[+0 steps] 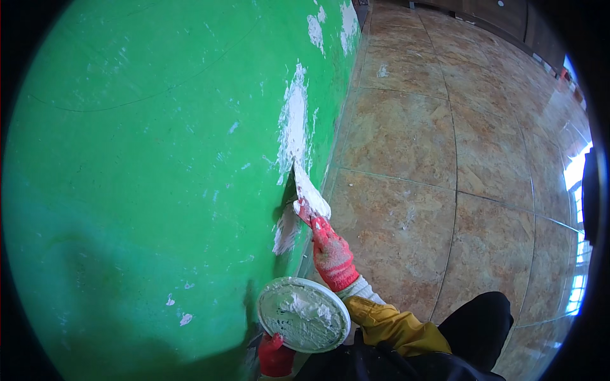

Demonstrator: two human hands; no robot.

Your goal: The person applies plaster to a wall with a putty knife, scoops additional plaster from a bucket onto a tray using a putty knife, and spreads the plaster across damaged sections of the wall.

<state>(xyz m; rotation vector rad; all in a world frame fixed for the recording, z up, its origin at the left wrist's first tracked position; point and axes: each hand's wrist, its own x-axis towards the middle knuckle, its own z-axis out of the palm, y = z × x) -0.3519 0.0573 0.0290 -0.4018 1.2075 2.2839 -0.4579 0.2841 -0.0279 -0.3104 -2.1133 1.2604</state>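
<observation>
My right hand (pixel 332 255), in a red glove, is closed round a putty knife (pixel 302 212) whose blade is loaded with white putty (pixel 309 190). The blade's tip meets the green wall (pixel 171 152) at the lower end of a long white putty patch (pixel 295 117). Below the blade a smaller pale patch (pixel 287 233) shows, partly in shadow. At the bottom my left hand (pixel 275 355), also red-gloved, grips the rim of a round white lid (pixel 346 324) that carries a spread of wet putty (pixel 302 311). The lid hides some of the left fingers.
The wall meets a brown tiled floor (pixel 400 140) along an edge to the right. More white patches (pixel 316 33) mark the wall farther off. My dark-clad knee (pixel 483 327) is at the lower right. Dark brown panels (pixel 502 16) stand at the far right.
</observation>
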